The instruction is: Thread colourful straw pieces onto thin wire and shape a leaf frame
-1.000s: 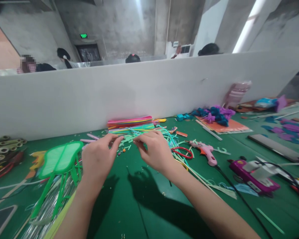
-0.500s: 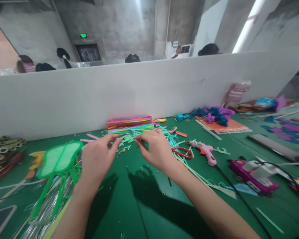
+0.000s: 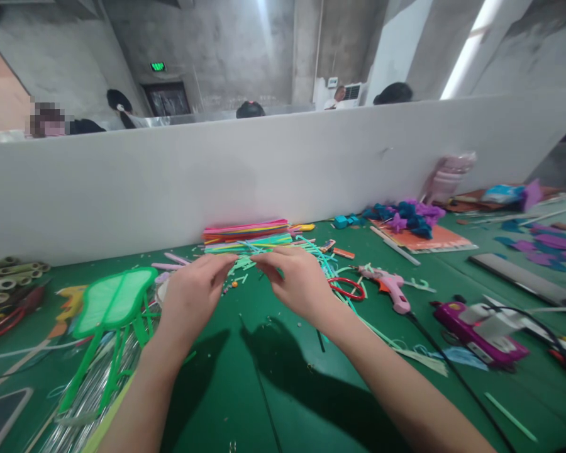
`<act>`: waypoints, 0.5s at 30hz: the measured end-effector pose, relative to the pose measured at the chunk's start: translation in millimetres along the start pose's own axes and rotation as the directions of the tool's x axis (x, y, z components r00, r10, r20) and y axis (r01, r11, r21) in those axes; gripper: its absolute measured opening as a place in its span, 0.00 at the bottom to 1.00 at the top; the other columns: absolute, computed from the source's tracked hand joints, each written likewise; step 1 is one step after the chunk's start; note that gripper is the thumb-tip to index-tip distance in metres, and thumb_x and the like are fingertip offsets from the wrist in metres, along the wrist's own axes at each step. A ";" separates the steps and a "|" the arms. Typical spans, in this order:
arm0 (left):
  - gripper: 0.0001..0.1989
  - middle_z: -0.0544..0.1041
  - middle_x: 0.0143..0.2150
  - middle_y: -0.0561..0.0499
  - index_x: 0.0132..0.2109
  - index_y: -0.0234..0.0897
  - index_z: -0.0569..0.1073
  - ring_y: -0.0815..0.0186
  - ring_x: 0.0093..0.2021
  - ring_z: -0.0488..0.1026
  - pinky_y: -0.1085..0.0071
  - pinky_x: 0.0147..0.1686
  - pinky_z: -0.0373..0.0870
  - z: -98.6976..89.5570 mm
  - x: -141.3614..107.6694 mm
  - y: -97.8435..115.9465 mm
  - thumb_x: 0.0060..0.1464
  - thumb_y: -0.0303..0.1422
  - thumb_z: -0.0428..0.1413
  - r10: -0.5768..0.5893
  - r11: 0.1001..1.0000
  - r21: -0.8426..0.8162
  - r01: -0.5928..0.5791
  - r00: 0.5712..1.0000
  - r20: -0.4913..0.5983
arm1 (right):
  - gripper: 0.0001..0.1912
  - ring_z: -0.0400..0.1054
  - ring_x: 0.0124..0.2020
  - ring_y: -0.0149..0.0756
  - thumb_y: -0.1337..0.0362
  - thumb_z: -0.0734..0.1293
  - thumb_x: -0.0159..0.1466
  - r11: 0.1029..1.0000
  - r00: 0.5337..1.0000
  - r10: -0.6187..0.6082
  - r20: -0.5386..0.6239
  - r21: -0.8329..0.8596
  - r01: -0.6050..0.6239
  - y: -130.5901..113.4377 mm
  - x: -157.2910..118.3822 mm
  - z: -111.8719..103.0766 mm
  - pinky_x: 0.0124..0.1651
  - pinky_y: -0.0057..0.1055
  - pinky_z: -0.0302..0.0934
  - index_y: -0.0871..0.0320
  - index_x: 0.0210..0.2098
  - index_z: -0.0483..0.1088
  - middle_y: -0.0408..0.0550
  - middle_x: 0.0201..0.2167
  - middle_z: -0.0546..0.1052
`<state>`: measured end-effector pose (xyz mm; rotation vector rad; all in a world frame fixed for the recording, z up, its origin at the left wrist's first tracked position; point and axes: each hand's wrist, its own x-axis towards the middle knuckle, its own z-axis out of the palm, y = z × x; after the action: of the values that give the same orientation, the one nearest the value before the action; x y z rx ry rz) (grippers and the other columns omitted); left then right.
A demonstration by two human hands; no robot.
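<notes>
My left hand (image 3: pixel 197 290) and my right hand (image 3: pixel 296 277) are raised over the green table (image 3: pixel 236 384), with fingertips facing each other and a small gap between them. Both hands are closed in a pinch. Whatever they hold is too thin or small to make out. Behind the fingertips lie cut light-green pieces (image 3: pixel 242 264) and a bundle of colourful strips (image 3: pixel 245 231) against the partition. A small orange bead (image 3: pixel 234 284) rests on the table between the hands, with darker beads beside it. Red-handled scissors (image 3: pixel 346 288) lie right of my right hand.
A pink glue gun (image 3: pixel 389 286) with a black cord and a purple power strip (image 3: pixel 481 333) are at right. Left stands a green plastic rack (image 3: pixel 116 302) over silvery strips. A white partition (image 3: pixel 264 170) closes the back; people sit beyond it.
My left hand has moved slightly right and its fingers have closed up, bringing the fingertips nearer together. My right hand has barely shifted.
</notes>
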<state>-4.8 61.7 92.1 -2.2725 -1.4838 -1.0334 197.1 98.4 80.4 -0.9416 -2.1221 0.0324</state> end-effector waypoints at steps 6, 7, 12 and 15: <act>0.18 0.82 0.42 0.48 0.49 0.39 0.78 0.63 0.39 0.79 0.69 0.37 0.72 1.8 -2.0 -7.9 0.64 0.25 0.45 0.130 0.990 0.039 -0.133 0.988 0.082 | 0.12 0.73 0.38 0.38 0.73 0.66 0.66 0.998 0.999 -0.032 0.003 -0.048 0.032 2.9 2.5 -3.4 0.49 0.36 0.59 0.55 0.42 0.80 0.46 0.32 0.82; 0.18 0.82 0.43 0.47 0.49 0.39 0.78 0.63 0.39 0.79 0.69 0.38 0.72 1.8 -2.0 -7.6 0.64 0.25 0.44 0.134 0.990 0.035 -0.138 0.986 0.095 | 0.12 0.73 0.38 0.38 0.73 0.66 0.66 0.998 0.999 -0.038 0.006 -0.050 0.038 3.2 2.8 -3.7 0.49 0.36 0.59 0.55 0.42 0.80 0.46 0.32 0.82; 0.13 0.82 0.45 0.46 0.51 0.37 0.77 0.61 0.42 0.79 0.66 0.43 0.74 1.7 0.7 -0.2 0.64 0.32 0.51 0.062 0.996 -0.075 -0.057 0.996 0.066 | 0.13 0.73 0.36 0.37 0.73 0.65 0.66 0.996 0.999 -0.029 -0.017 -0.089 0.028 5.0 3.0 -5.2 0.46 0.35 0.59 0.54 0.43 0.80 0.46 0.32 0.81; 0.14 0.82 0.45 0.45 0.52 0.38 0.77 0.61 0.40 0.80 0.65 0.41 0.76 3.2 2.2 3.6 0.62 0.32 0.53 0.019 0.988 -0.157 -0.006 0.996 0.087 | 0.13 0.74 0.35 0.36 0.73 0.65 0.66 0.997 0.999 -0.011 -0.045 -0.083 0.008 6.4 2.3 -6.2 0.43 0.34 0.58 0.54 0.44 0.80 0.47 0.34 0.82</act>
<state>0.3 63.3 91.8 -2.4620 -1.4672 -1.0946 204.3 102.8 84.2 -0.9716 -2.0995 -0.0813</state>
